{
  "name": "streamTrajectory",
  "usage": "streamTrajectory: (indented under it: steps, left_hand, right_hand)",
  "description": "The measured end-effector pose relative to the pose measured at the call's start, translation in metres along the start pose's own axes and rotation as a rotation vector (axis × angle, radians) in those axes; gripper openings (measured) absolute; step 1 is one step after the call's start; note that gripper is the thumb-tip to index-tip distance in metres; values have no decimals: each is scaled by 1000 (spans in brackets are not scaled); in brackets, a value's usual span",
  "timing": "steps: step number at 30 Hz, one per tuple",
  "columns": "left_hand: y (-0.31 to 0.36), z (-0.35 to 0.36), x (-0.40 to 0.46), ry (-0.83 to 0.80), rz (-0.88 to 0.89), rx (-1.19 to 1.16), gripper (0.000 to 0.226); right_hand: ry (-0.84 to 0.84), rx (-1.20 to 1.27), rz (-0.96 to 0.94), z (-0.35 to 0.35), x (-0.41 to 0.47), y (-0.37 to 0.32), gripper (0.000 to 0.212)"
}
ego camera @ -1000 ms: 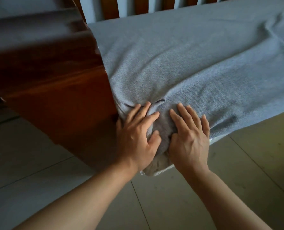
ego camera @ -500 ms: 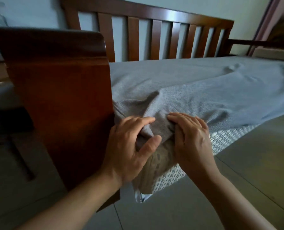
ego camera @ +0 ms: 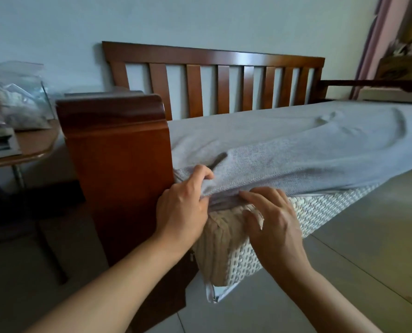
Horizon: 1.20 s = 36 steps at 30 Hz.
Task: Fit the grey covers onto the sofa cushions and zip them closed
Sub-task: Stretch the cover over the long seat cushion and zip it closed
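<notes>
- Nearest to the camera, the corner of the sofa cushion [ego camera: 226, 255] sticks out over the floor [ego camera: 356, 272], beside the wooden armrest [ego camera: 118, 164]. The corner is bare: beige end face, patterned white side, and a white zipper tab hanging at the bottom.
- The left hand [ego camera: 183, 210] grips the bunched edge of the grey cover [ego camera: 296, 150] just above this corner; its fingers are curled over the cloth.
- The right hand [ego camera: 272, 222] is just to the right of the left one, fingers half bent, tips pressing on the cover's hem and on the top of the cushion. Whether it really pinches the cloth cannot be told.
- The bare corner lies directly below both hands and toward the person, so the hem probably must be pulled downward and forward over it. Both hands are equally near.
- The cushion's long axis runs away to the right; along this front edge the patterned side is still uncovered.
- Farther away, the cover lies wrinkled over the top of the cushion, before the slatted backrest [ego camera: 224, 90].
</notes>
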<state>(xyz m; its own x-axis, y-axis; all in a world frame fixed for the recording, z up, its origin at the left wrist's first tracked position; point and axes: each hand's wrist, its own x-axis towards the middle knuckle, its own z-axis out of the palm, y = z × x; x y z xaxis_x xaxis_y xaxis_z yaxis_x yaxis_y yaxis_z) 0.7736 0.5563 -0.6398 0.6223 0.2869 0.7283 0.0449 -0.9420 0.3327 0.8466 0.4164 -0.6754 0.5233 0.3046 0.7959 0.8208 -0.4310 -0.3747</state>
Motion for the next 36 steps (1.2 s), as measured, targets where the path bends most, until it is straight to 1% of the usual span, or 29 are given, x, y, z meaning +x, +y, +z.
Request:
streamTrajectory:
  steps: [1,3,6,9,11,13,14,16,17,18,19,21,24,26,28,30,32,34,36]
  left_hand:
    - [0,1,4,14,-30,6,33]
    - [-1,6,8,57,-36,0,33]
    - [-6,16,9,107,-26,-63,48]
    - [-13,18,6,170,-13,-138,56]
    - [-14,11,0,223,99,-67,47]
    - [-12,5,-4,268,265,96,24]
    - [-11,4,-7,270,332,167,15]
    - [-10,5,-11,214,370,224,11]
    - [-10,7,-12,173,356,214,5]
    - [-10,8,-12,142,324,193,7]
    - [-10,10,-10,116,288,178,15]
    - [-7,13,-5,75,210,142,24]
    - [-5,14,3,16,97,104,25]
    - [-10,15,6,-9,96,47,19]
    - [-18,14,9,-22,79,-63,11]
    - [-23,13,11,-31,56,-123,7]
    - [-23,13,13,-42,61,-95,11]
    - [-21,12,14,-40,58,-70,16]
    - [-18,12,12,-29,65,-43,19]
  right_hand:
    - [-18,9,0,2,2,-2,32]
    - [-46,12,19,5,7,-2,29]
    - [-69,-16,78,9,18,2,30]
    - [-113,-25,59,12,31,6,21]
    - [-150,-19,31,13,40,6,16]
    - [-173,17,6,14,46,7,12]
    - [-180,44,-2,14,48,8,12]
    - [-197,93,7,12,51,10,16]
    - [-212,99,19,11,52,11,18]
    - [-232,100,33,11,54,11,19]
    - [-258,101,54,12,55,10,17]
    - [-273,99,72,16,57,10,12]
    - [-169,73,50,21,52,9,6]
    - [-58,37,16,20,46,8,5]
    - [-9,-5,-61,15,38,6,6]
    - [-64,-4,-141,12,32,5,5]
    - [-143,2,-178,9,31,5,7]
    - [-205,-53,-236,7,35,7,15]
    - [-232,-138,-320,6,39,9,17]
